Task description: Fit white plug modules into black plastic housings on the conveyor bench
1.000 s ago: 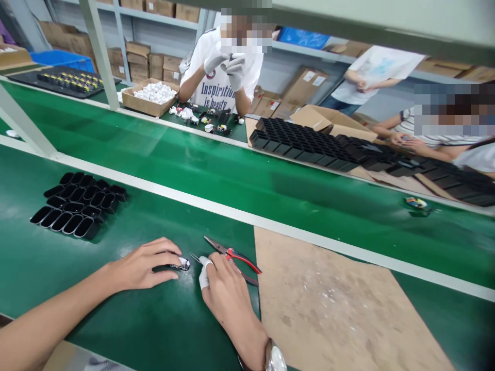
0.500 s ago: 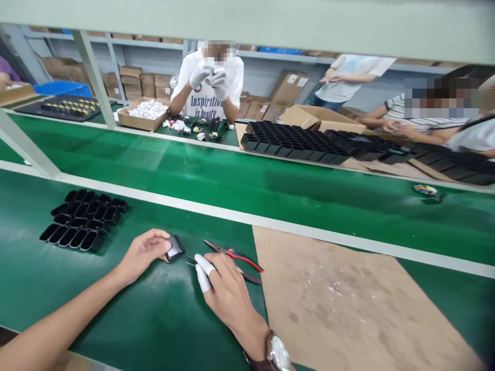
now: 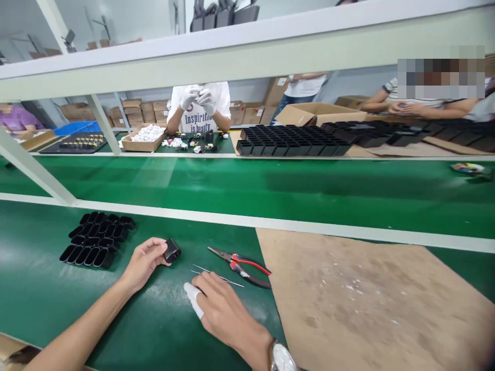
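Observation:
My left hand pinches a small glossy black case by its left side, just above the green table. My right hand is at the lower middle, with a white finger cover on the thumb and a watch on the wrist. Thin metal tweezers lie at its fingers; whether the fingertips grip them is hidden. Pliers with red and black handles rest on the table beyond the tweezers, their handle ends at the cardboard sheet.
Rows of black oval housings stand at the left. A brown cardboard sheet covers the right side. Beyond a white rail runs a green belt; people work behind it among black trays and boxes.
The view has tilted up. The black case has turned in my left hand. The tweezers, earlier pointing out of my right fingers, now lie across in front of them, and this hand has lowered.

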### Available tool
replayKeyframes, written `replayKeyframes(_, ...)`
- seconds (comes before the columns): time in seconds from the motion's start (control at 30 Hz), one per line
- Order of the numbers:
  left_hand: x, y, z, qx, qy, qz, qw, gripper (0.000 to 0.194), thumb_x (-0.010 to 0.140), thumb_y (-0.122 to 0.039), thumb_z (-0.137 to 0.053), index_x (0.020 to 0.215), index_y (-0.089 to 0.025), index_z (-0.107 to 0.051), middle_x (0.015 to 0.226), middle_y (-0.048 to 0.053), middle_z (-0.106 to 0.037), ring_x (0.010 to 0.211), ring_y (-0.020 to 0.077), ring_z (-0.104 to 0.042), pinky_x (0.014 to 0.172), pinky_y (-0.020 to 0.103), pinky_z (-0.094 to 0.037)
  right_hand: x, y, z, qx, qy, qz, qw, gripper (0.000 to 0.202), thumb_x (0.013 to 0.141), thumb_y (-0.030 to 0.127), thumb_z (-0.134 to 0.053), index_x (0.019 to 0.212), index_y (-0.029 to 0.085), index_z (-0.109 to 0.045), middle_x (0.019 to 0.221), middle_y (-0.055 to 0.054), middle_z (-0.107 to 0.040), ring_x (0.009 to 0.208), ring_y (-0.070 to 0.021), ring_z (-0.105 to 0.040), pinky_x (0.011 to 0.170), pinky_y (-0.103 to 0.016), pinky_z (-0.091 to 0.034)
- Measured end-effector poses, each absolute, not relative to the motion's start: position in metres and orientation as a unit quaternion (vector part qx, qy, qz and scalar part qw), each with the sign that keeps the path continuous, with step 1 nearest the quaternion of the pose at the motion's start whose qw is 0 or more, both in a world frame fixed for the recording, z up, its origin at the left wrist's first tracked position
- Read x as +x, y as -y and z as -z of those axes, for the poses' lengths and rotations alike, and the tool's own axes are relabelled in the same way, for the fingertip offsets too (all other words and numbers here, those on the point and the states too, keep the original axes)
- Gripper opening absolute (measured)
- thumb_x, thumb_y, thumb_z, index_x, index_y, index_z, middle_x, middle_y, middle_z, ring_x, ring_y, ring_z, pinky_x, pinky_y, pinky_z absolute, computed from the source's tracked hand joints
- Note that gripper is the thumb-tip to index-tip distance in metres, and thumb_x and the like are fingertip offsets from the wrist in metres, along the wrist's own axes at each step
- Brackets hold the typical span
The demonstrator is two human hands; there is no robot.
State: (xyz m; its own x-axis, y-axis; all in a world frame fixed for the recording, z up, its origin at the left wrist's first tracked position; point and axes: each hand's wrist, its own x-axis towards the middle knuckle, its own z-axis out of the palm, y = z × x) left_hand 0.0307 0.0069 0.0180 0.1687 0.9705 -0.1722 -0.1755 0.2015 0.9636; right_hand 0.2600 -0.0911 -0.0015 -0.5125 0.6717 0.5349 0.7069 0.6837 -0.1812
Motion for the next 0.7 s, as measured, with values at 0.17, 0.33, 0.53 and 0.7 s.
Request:
replayKeyframes(0.17, 0.039, -0.016, -0.02, 0.557, -0.483, -0.434, 0.518, 0.038, 0.076, -0.044, -0.09, 0.093, -0.015, -0.071, 0.08, 0.003, -0.074, 0.065, 0.0151, -0.068, 0.062, 0.027, -0.059, 0.241, 0.104, 0.007, -0.344, 0.91, 0.003, 0.23, 0.013, 0.096, 0.017, -0.067, 0.084, 0.019, -0.065, 0.095, -0.003, -0.065, 0.091, -0.0207, -0.056, 0.087, -0.036, -0.05)
replayKeyframes(0.33, 0.05, -0.071, -0.036, 0.662, -0.507, -0.417, 0.361, 0.032, 0.076, -0.034, -0.084, 0.102, -0.018, -0.073, 0.099, 0.006, -0.075, 0.084, 0.0197, -0.071, 0.077, 0.031, -0.06, 0.235, 0.106, 0.014, -0.336, 0.92, 0.006, 0.199, 0.015, 0.1, 0.024, -0.066, 0.086, 0.02, -0.066, 0.097, -0.003, -0.065, 0.096, -0.0208, -0.055, 0.094, -0.035, -0.047)
replayKeyframes(0.53, 0.06, -0.168, -0.052, 0.687, -0.574, -0.399, 0.198, 0.022, 0.079, -0.021, -0.08, 0.099, -0.017, -0.07, 0.101, 0.007, -0.071, 0.098, 0.025, -0.069, 0.096, 0.042, -0.056, 0.242, 0.101, 0.012, -0.327, 0.925, 0.002, 0.191, 0.013, 0.098, 0.025, -0.066, 0.087, 0.019, -0.065, 0.097, -0.003, -0.064, 0.092, -0.0204, -0.054, 0.084, -0.035, -0.047)
replayKeyframes(0.7, 0.07, -0.191, -0.041, 0.68, -0.604, -0.386, 0.156, 0.028, 0.083, -0.026, -0.081, 0.105, -0.015, -0.067, 0.096, 0.005, -0.069, 0.091, 0.0238, -0.07, 0.094, 0.045, -0.058, 0.243, 0.101, 0.008, -0.327, 0.925, 0.016, 0.191, 0.012, 0.098, 0.027, -0.066, 0.089, 0.019, -0.064, 0.099, -0.003, -0.064, 0.094, -0.0203, -0.055, 0.089, -0.035, -0.047)
